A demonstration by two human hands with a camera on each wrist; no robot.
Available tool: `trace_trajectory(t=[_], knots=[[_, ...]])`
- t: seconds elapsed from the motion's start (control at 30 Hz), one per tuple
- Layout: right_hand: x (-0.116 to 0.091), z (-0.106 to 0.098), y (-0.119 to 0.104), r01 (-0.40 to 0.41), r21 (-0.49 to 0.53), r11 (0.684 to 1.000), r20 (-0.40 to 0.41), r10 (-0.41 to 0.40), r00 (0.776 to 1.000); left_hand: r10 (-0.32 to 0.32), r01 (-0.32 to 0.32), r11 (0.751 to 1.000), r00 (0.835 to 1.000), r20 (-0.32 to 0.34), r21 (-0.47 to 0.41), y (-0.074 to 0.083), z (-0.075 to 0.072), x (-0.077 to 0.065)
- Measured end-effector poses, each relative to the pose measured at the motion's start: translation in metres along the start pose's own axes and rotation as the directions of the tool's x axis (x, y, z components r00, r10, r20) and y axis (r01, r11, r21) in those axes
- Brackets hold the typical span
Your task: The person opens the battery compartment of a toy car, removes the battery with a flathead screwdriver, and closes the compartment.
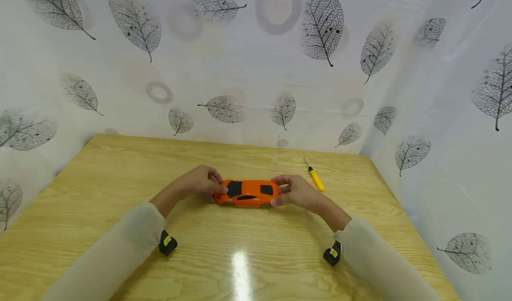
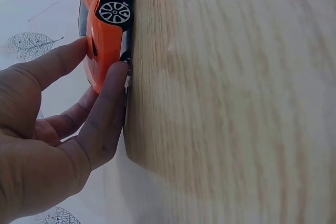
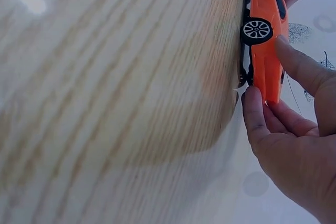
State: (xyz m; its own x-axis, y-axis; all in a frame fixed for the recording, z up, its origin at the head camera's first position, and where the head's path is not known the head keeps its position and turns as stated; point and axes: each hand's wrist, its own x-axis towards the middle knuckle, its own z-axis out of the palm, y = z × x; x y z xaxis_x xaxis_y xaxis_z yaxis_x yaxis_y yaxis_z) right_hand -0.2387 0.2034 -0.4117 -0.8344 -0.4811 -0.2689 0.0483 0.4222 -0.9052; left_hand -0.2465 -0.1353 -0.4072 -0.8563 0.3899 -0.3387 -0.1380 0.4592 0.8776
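Note:
An orange toy car point(image 1: 250, 187) with dark windows and silver-spoked wheels stands lengthwise across the middle of the table, its front toward the left. My left hand point(image 1: 202, 184) grips the front end, thumb on the upper bodywork and fingers low at the nose; the left wrist view shows this hand point(image 2: 58, 114) close up. At the back end, my right hand point(image 1: 298, 193) holds the car between thumb and fingers. In the right wrist view the right hand point(image 3: 294, 119) has its fingertips low at the rear bumper and its thumb above the rear wheel.
A screwdriver point(image 1: 316, 178) with a yellow handle lies behind my right hand, its tip toward the back edge. The wooden table point(image 1: 208, 256) meets a white leaf-patterned curtain point(image 1: 248, 70) at the back and sides. A black wrist device point(image 1: 167, 243) sits by the left sleeve.

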Motion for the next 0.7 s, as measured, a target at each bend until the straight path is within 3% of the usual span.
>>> trace_trajectory(t=[0.23,0.43,0.7], knots=[[-0.008,0.002,-0.003,0.0,0.013,1.0,0.05,-0.001,0.999,0.009,-0.008,1.0,1.0,0.019,-0.006,-0.002,0.005,-0.009],[-0.014,0.006,-0.004,-0.018,-0.031,0.999,0.04,0.019,0.999,0.019,-0.017,0.999,0.998,0.054,-0.042,-0.006,0.006,-0.014],[-0.022,0.009,-0.002,0.022,-0.08,0.997,0.053,-0.018,0.998,0.03,-0.026,0.999,0.996,0.086,-0.043,-0.009,0.009,-0.02]])
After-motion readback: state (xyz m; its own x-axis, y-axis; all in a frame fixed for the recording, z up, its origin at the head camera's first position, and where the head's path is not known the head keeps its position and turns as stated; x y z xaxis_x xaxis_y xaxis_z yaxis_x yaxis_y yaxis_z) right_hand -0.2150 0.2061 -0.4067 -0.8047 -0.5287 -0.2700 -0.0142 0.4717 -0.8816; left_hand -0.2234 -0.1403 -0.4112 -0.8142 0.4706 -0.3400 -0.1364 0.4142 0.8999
